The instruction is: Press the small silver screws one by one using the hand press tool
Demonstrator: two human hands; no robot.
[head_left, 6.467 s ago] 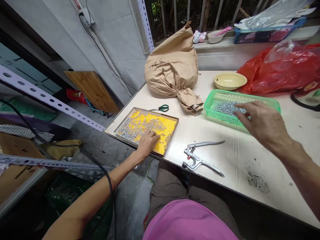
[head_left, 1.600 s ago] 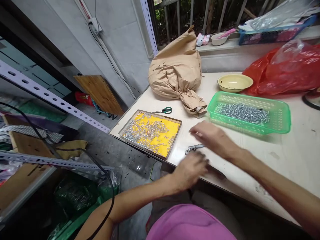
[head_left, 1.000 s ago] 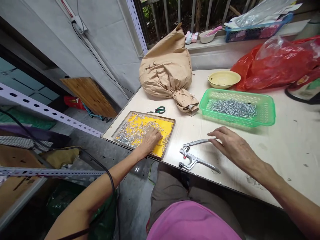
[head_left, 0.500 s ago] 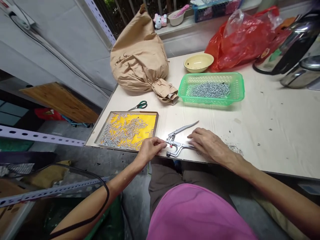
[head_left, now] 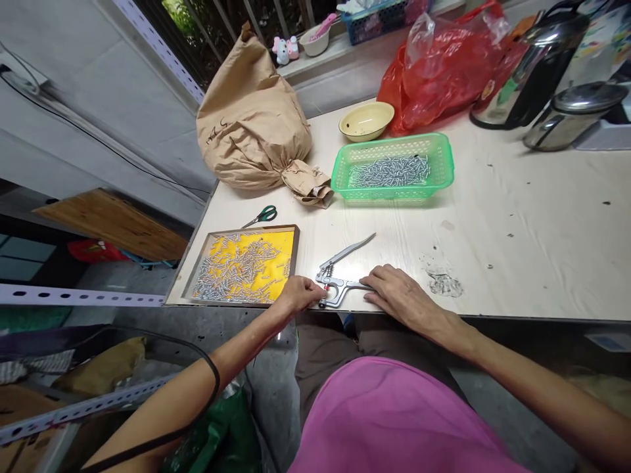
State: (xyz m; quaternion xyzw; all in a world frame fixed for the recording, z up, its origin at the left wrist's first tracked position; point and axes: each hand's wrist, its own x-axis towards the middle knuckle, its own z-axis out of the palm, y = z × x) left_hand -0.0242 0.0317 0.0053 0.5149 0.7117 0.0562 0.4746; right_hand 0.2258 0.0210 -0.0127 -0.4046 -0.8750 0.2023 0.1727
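A pair of metal snap-fastener pliers lies near the table's front edge, its upper handle raised and a red bit showing at the jaw. My left hand is closed in a pinch with its fingertips at the jaw opening; whatever is between them is too small to make out. On the right, my right hand has its fingers over the end of the lower handle, gripping it. Left of the pliers is a shallow tray with a yellow bottom, scattered with small metal pieces.
Behind the pliers stands a green plastic basket of similar metal pieces. Scissors, a tied brown paper bag, a cream bowl, a red plastic bag and a kettle are farther back.
My left fingertips have moved in to the jaw of the pliers. The right fingers now lie over the end of the lower handle. The whole view has shifted slightly.
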